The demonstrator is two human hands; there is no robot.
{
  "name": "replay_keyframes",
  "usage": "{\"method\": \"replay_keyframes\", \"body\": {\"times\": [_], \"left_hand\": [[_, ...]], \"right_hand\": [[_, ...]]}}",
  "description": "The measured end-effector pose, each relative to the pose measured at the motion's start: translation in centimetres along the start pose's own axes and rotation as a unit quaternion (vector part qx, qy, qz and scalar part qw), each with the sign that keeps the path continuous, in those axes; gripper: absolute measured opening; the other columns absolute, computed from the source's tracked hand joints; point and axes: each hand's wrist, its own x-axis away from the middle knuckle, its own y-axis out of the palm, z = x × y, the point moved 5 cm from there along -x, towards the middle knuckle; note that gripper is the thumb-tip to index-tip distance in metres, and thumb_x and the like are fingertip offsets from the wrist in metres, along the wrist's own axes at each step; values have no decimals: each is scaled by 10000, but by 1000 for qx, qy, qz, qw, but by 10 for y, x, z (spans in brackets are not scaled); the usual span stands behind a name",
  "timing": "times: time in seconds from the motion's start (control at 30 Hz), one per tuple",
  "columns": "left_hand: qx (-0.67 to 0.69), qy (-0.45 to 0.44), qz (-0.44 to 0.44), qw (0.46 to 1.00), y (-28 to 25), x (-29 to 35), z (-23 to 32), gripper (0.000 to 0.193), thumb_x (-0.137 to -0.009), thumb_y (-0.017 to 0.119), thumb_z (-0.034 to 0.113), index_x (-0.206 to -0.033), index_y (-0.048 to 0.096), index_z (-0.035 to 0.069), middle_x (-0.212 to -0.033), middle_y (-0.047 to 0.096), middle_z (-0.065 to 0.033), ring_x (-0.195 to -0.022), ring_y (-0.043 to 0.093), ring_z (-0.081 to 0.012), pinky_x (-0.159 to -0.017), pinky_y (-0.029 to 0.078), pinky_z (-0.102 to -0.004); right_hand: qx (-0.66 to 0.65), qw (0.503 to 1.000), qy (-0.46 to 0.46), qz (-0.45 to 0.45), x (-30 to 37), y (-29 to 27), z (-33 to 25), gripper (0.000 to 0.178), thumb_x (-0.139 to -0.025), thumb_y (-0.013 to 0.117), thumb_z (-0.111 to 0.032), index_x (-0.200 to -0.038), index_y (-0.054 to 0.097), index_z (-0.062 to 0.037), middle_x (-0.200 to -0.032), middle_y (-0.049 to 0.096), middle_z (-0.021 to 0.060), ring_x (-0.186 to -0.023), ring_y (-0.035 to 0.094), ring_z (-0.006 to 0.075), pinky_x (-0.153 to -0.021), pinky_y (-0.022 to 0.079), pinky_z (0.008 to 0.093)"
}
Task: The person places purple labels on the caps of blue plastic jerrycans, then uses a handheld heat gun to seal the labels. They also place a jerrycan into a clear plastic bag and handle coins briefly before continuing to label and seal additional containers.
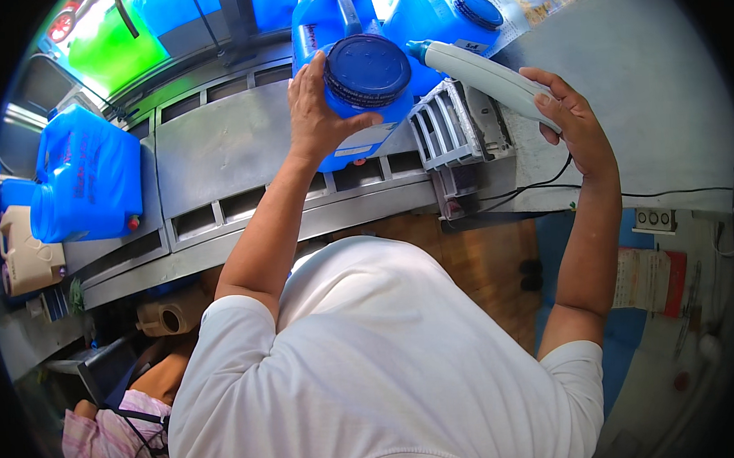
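A blue plastic water container (367,135) with a wide dark blue screw cap (368,69) stands on the metal conveyor-like counter in front of me. My left hand (319,108) grips it at the left of the cap, fingers along the cap's side and thumb stretched below it. To the right, my right hand (571,118) is closed around a long pale grey handheld tool (487,75) with a teal tip. That tip points left, toward the container and apart from the cap. A black cord hangs below my right hand; its join to the tool is hidden.
Another blue container (94,175) and a beige one (30,248) stand at the left. A capped blue container (432,30) is behind at right. A slatted grey part (448,127) sits by the grey tabletop (647,78). Someone in pink-striped clothing (106,441) is at lower left.
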Motion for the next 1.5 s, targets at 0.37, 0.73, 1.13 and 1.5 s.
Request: {"method": "replay_keyframes", "body": {"times": [0.37, 0.73, 1.13, 1.5], "left_hand": [[71, -11, -45, 996, 4, -7, -17, 1458, -419, 902, 671, -1557, 198, 90, -1463, 464, -152, -1424, 319, -369, -1195, 192, -524], [250, -31, -103, 962, -14, -39, -36, 1009, -757, 794, 561, -1543, 322, 139, -1457, 492, -189, -1396, 411, -360, -1146, 328, -465], [-123, 128, -359, 916, 30, -121, 49, 625, -838, 703, 535, -1357, 602, 202, -1380, 592, -125, -1312, 524, -322, -1083, 432, -458], [-236, 187, -223, 927, 20, -127, 66, 701, -821, 630, 710, -1196, 700, 121, -1086, 734, -121, -976, 722, -288, -843, 577, -427]], "right_hand": [[73, 996, -40, -33, -44, 18, -30, 468, -923, 598, -423, -1312, 629, -164, -993, 648, 31, -730, 508, 50, -531, 349, 199], [158, 976, -111, -99, -40, 30, -54, 494, -907, 620, -422, -1312, 623, -139, -974, 645, 43, -659, 494, 58, -521, 380, 210], [-379, 924, 43, -24, 60, 62, 153, 474, -915, 624, -269, -1342, 572, -69, -992, 636, 24, -634, 477, 44, -516, 370, 173], [-463, 885, 46, -11, 56, 78, 173, 486, -913, 636, -245, -1343, 555, -34, -977, 631, 25, -618, 448, 37, -515, 371, 180]]}}
